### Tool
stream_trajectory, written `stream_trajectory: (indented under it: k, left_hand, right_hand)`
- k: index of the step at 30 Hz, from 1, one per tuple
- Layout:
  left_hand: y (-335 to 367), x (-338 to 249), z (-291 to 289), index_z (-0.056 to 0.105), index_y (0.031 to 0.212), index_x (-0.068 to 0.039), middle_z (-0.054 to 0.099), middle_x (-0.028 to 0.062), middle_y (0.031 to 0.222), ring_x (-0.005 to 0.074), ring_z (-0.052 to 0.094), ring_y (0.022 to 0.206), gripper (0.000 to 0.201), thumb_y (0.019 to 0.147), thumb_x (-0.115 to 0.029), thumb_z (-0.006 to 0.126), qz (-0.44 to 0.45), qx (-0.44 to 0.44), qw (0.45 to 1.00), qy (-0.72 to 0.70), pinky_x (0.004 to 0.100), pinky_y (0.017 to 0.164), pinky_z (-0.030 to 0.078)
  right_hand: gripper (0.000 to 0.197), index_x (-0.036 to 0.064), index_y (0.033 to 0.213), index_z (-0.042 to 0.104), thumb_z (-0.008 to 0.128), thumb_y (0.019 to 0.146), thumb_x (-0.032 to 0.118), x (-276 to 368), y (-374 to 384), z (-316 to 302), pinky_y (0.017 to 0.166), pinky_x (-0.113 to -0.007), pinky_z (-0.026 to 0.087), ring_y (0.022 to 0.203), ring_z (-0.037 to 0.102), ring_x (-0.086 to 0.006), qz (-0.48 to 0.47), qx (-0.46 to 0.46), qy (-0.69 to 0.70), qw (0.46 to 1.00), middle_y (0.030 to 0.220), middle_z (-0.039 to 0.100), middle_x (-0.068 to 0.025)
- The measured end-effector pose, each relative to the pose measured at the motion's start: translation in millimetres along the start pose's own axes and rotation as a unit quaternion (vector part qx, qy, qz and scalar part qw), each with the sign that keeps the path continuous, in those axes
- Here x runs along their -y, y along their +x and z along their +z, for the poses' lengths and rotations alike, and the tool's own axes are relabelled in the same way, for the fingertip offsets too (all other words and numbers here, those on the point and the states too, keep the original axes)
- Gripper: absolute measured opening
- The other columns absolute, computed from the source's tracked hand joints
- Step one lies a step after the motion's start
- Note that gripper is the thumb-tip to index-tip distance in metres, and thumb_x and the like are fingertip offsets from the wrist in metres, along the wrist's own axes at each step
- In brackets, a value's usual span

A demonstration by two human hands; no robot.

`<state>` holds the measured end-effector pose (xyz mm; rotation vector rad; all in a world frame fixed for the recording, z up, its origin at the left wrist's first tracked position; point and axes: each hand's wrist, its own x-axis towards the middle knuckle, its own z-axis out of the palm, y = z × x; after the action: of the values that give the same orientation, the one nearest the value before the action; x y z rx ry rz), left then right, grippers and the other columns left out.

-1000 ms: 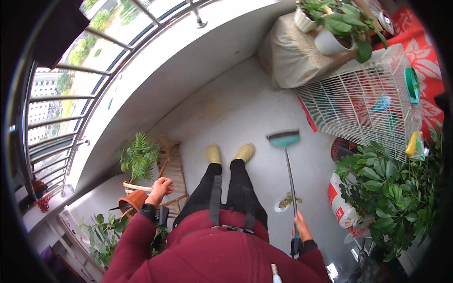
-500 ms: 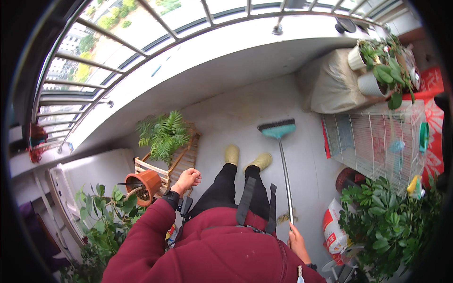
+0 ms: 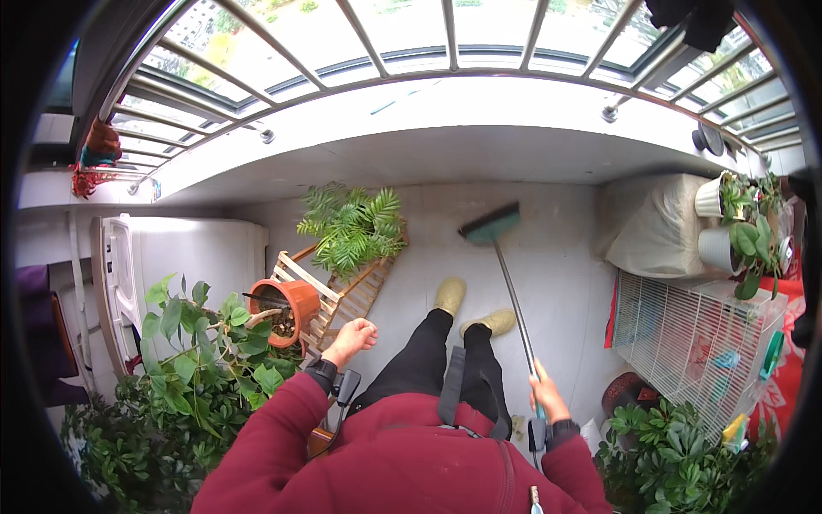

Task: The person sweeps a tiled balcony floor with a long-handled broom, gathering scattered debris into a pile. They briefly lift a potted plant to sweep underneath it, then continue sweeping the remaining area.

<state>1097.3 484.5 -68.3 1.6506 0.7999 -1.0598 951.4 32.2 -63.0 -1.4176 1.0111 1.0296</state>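
My right hand is wrapped round the upper part of a broom with a thin grey handle. Its teal head with dark bristles lies on the floor ahead of my feet, slightly smeared by motion. My left hand hangs in front of my waist, fingers curled in, with nothing visible in it. Close by it stand a slatted wooden plant stand and a terracotta-coloured pot tipped on its side. A leafy fern-like plant rises over the stand.
A white appliance-like box and leafy plants line the left. At right are a white wire cage, a plastic-covered bulk with white pots, and a dark round pot. A low wall and barred window run across the far side.
The view has turned to the right and levelled with the window. The broom head has swung to the left and tilted, its handle slanting more. My left hand stays curled.
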Motion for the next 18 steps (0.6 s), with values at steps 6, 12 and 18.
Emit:
stream_trajectory:
  k: [6,12,18]
  left_hand:
    - [25,-17,39,0.058,0.091,-0.004,0.062,0.0043,0.083,0.0111,0.058,0.07,0.018,0.087,-0.021,0.054,0.023,0.056,0.996,0.061,0.0253,0.062,0.05]
    - [43,-61,86,0.057,0.097,-0.005,0.06,0.0039,0.087,0.0113,0.058,0.076,0.019,0.089,-0.021,0.051,0.111,0.122,0.986,0.015,0.0247,0.066,0.049]
    - [40,-48,68,0.057,0.095,-0.005,0.06,0.0039,0.086,0.0114,0.058,0.071,0.017,0.089,-0.019,0.05,0.077,0.103,0.991,0.031,0.0242,0.063,0.049]
  right_hand:
    - [0.053,0.012,0.139,0.028,0.048,0.09,0.014,-69,-79,-22,0.038,-0.032,0.04,0.041,0.047,-0.0143,-0.005,-0.05,-0.032,0.998,0.06,0.052,-0.0077]
    - [0.051,0.003,0.134,0.035,0.052,0.087,0.017,-28,-178,-31,0.077,-0.032,0.046,0.09,0.057,-0.0255,-0.197,-0.1,-0.29,0.931,0.101,0.056,-0.0187]
    - [0.048,0.0099,0.135,0.034,0.049,0.09,0.019,122,-284,-3,0.048,-0.026,0.038,0.054,0.045,-0.0166,-0.015,-0.027,0.066,0.997,0.072,0.049,-0.0085]
